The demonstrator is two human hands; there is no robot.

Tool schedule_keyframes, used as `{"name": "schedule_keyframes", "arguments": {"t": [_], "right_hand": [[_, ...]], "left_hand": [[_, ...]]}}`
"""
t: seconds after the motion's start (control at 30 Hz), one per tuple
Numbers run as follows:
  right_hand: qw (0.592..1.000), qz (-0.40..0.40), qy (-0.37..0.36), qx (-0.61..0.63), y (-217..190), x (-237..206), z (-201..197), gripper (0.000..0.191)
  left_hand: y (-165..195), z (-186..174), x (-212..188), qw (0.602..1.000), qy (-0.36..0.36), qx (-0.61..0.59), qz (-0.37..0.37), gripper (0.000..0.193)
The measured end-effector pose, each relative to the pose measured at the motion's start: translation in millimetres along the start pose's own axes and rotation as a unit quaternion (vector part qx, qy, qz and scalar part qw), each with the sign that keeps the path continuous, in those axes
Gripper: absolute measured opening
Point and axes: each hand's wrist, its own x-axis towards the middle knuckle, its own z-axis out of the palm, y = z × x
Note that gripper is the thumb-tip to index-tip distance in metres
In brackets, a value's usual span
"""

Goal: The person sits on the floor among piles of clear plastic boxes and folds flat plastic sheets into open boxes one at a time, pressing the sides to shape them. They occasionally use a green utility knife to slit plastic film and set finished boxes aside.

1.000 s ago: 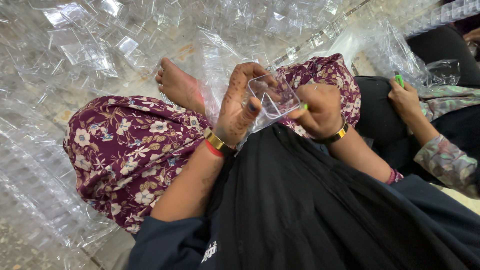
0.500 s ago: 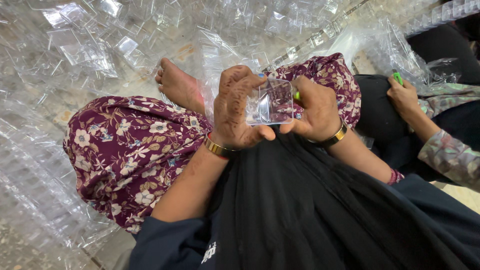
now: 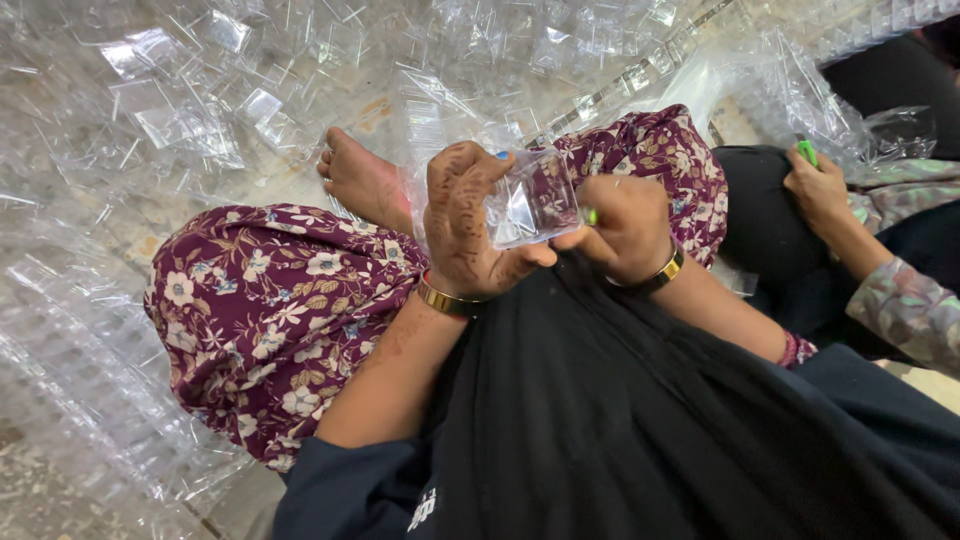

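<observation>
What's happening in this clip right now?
A person sits on the floor with legs folded in purple floral trousers. Both hands hold one small clear plastic box: the left hand wraps its side, the right hand grips the other. Piles of clear plastic pieces lie all around. Another person's hand holds a green object at right.

Floor: pale, worn stone or concrete [image 3: 60,490], bare only in patches.
Covering: heaps of clear plastic pieces [image 3: 300,60] spread across most of it.
Light: even and bright, glinting off the plastic.
Walls, furniture: out of view.
</observation>
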Motion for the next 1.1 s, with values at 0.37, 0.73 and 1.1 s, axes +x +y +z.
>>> {"name": "schedule_keyframes", "arguments": {"t": [0.37,0.73,1.1], "right_hand": [[0.997,0.002,-0.025,-0.067,10,6,-8,0.092],[0.999,-0.017,0.004,-0.047,4,-9,9,0.049],[0.733,0.276,0.126,0.609,71,18,26,0.072]], "left_hand": [[4,-5,1,0.998,-0.058,-0.013,-0.010,0.083],[5,-2,3,1.000,0.003,0.027,0.013,0.081],[-51,17,-16,0.483,0.136,-0.619,-0.605,0.066]]}}
